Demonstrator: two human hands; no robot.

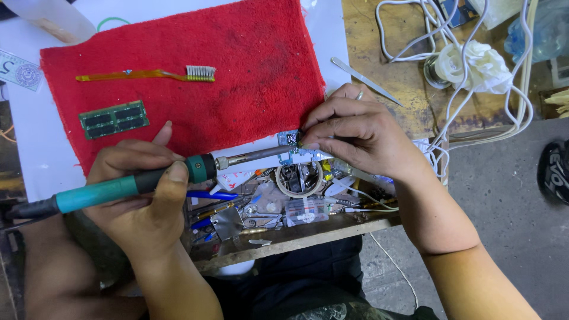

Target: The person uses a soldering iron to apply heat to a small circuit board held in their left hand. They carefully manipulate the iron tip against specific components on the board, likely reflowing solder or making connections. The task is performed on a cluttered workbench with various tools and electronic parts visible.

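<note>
My left hand (139,195) grips a teal-handled soldering iron (124,185) whose metal shaft runs right toward a small blue circuit board (288,140). The iron's tip is hidden behind the fingers at the board. My right hand (355,133) pinches that board at the near edge of a red towel (237,71). A ring shows on one finger of the right hand.
On the towel lie a green memory module (114,119) and an orange-handled toothbrush (148,74). A tape roll (300,178), pens and small parts fill a tray at the table's near edge. Metal tweezers (364,80), white cables (474,118) and a white flower-shaped thing (479,64) lie right.
</note>
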